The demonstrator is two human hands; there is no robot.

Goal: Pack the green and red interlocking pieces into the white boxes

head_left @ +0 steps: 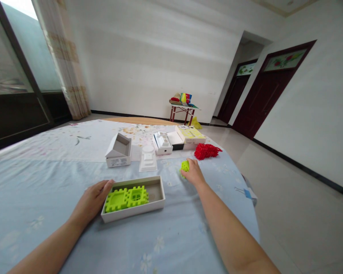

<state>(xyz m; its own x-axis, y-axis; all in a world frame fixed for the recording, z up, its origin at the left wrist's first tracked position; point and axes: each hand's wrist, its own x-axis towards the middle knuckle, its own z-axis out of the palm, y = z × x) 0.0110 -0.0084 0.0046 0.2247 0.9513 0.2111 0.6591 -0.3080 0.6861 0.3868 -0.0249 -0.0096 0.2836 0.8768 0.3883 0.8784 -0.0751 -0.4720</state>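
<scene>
My left hand (pixel 97 196) rests against the left end of a shallow white box (pixel 156 205), its fingers on the rim. Inside the box lie green toothed square pieces (pixel 126 198), filling the left and middle, with the grey bottom bare at the right. To the right of the box, my right hand (pixel 193 172) is closed around a small bundle of green pieces (pixel 185 166) just over the blue cloth. A red beaded or chain-like heap (pixel 207 151) lies a little beyond my right hand.
Farther back on the cloth-covered table (pixel 171 243) stand an open white box (pixel 118 161), a white moulded tray (pixel 148 160), another white box with a moulded insert (pixel 162 142) and a yellow-white box (pixel 191 134). A blue clip (pixel 247 193) sits at the right edge.
</scene>
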